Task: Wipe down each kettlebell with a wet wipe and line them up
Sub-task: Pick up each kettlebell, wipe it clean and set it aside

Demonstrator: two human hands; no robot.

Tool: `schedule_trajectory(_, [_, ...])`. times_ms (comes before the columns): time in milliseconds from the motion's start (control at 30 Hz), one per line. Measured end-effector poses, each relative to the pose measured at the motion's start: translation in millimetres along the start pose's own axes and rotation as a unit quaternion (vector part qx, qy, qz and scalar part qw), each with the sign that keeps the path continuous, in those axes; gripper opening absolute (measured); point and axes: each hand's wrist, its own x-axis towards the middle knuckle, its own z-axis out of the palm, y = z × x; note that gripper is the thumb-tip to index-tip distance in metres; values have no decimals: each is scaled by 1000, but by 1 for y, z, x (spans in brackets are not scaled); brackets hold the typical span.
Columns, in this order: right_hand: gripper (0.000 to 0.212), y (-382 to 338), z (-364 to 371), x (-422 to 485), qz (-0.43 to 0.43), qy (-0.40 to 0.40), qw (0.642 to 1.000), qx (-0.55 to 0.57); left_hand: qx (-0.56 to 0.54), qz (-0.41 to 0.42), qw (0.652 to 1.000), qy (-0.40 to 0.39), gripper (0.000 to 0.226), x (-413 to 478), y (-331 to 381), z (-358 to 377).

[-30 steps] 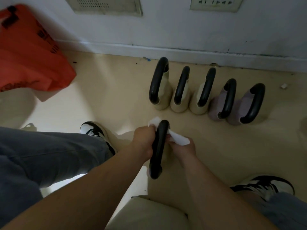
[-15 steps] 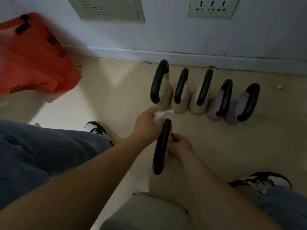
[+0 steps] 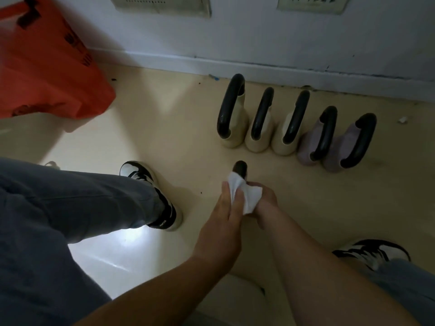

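White wet wipe (image 3: 247,194) is pinched in the left grip (image 3: 224,209) and pressed on the handle (image 3: 240,167) of a sixth kettlebell (image 3: 241,171), clasped by the right grip (image 3: 264,201) near the row of five kettlebells (image 3: 288,128) lined up along the wall (image 3: 282,43); only its wiping and placement are judged outstanding.

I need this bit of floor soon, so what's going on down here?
A person is wiping a kettlebell. The left hand holds a white wet wipe against its black handle, and the right hand grips the handle beside it. Most of that kettlebell is hidden under the hands. Along the wall stand three cream kettlebells and two mauve kettlebells in one row. An orange bag lies to the left.
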Motion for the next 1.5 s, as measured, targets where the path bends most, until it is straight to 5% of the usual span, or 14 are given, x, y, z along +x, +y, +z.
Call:
schedule_trajectory(67, [37, 4, 1, 9, -32, 43, 998, 29, -115, -124, 985, -17, 70, -16, 0, -2])
schedule_trajectory(167, [47, 19, 3, 11, -60, 91, 994, 15, -123, -278, 951, -57, 54, -31, 8, -9])
schedule_trajectory(267, [33, 29, 10, -7, -73, 105, 991, 25, -173, -291, 941, -4, 43, -25, 23, -14])
schedule_trajectory(300, [23, 33, 11, -11, -70, 98, 992, 25, -212, -321, 923, 2, 48, -9, 27, -15])
schedule_trajectory(433, [42, 56, 8, -28, 5, 66, 998, 19, -336, -469, 816, -35, 71, 45, 24, -28])
schedule_trajectory(567, [34, 60, 5, -36, 8, 15, 1000, 17, -225, -431, 874, -18, 50, 3, 29, -17])
schedule_trajectory(667, [26, 51, 2, -46, 8, 10, 1000, -12, -314, -449, 836, 29, 57, -16, 41, -4])
schedule_trajectory(900, [33, 64, 14, -51, 11, -4, 1000, 5, -487, -471, 735, -14, 50, 1, 30, -28])
schedule_trajectory(1100, [35, 53, 6, -54, 25, -6, 1000, -4, -450, -487, 748, 23, 42, -15, 47, -24])
schedule_trajectory(1267, [35, 58, 6, -55, 30, -5, 999, -10, -526, -509, 679, -43, 43, 1, 20, -22])
schedule_trajectory(1400, [32, 50, 6, -62, 29, 22, 999, -32, -530, -513, 675, -27, 35, -10, 25, -21])
schedule_trajectory(1500, [50, 46, 4, -68, 27, 44, 998, -38, -498, -481, 720, -43, 30, -12, 34, -38])
